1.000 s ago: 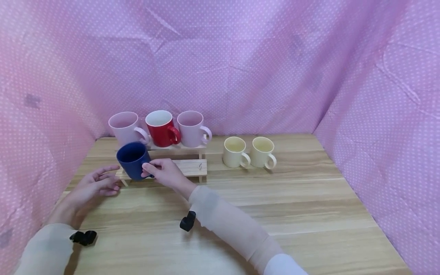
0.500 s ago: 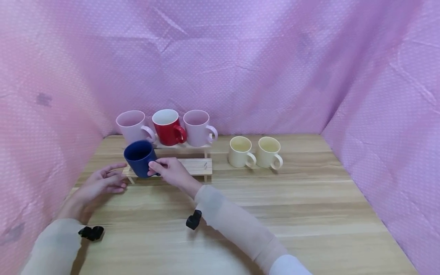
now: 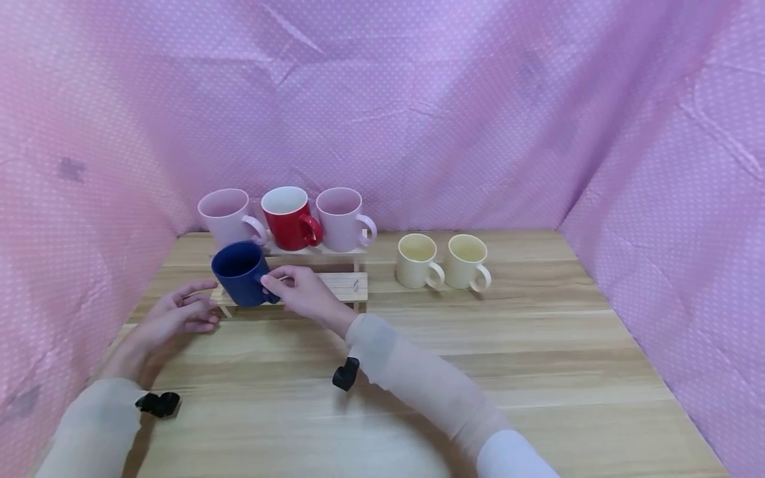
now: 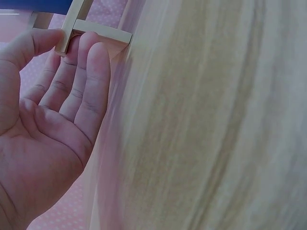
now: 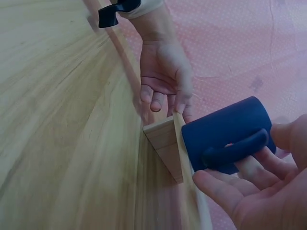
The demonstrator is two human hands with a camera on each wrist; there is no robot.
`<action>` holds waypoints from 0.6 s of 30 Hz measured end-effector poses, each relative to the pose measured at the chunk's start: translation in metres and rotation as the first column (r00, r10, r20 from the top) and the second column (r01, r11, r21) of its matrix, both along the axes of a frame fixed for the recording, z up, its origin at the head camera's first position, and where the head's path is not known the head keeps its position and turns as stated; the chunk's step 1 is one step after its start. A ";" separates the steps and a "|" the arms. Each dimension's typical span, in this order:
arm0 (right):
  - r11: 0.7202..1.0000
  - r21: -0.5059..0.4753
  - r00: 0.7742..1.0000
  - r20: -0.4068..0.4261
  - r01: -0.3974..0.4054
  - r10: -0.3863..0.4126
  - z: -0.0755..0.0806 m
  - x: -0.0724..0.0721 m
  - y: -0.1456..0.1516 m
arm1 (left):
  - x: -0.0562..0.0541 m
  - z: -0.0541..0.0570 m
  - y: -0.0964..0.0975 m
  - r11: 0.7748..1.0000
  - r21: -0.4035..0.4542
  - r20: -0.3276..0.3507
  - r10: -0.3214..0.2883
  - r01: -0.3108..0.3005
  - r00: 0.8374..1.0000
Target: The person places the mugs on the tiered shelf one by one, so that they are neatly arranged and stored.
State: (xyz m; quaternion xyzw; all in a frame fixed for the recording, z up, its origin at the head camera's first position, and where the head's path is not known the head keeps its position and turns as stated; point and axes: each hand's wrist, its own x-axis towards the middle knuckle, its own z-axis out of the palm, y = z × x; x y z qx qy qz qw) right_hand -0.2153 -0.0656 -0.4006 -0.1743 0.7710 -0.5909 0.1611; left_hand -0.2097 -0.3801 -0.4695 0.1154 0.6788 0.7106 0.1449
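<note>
A dark blue mug (image 3: 240,272) stands at the left end of the lower step of a small two-tier wooden rack (image 3: 340,285). My right hand (image 3: 305,292) holds this mug by its handle; in the right wrist view the thumb is near the rim and the fingers (image 5: 259,167) are behind the handle. At the left end of the same step is my left hand (image 3: 176,318). In the left wrist view its thumb and fingers (image 4: 98,62) pinch the end of the step's board (image 4: 72,24) from both sides.
On the upper tier stand a pink mug (image 3: 224,216), a red mug with a white inside (image 3: 287,226) and another pink mug (image 3: 339,226). Two pale yellow mugs (image 3: 412,269) stand on the wooden table (image 3: 538,345) to the right. Pink dotted cloth (image 3: 448,113) surrounds the table.
My right hand has eased slightly to the right along the mug's handle. The mug and left hand keep their places at the rack; the head view has shifted a little.
</note>
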 end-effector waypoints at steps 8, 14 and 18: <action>0.995 0.035 0.995 -0.020 -0.094 0.095 0.022 0.001 0.044 | 0.000 0.000 -0.002 1.000 -0.026 -0.016 -0.001 0.001 1.000; 0.976 -0.056 0.977 0.021 -0.210 0.212 0.045 0.004 0.094 | 0.001 -0.001 -0.002 1.000 -0.028 -0.006 0.004 -0.004 1.000; 0.974 -0.076 0.977 -0.034 -0.213 0.211 0.056 0.007 0.136 | 0.002 -0.001 -0.002 1.000 -0.014 0.005 0.007 -0.007 1.000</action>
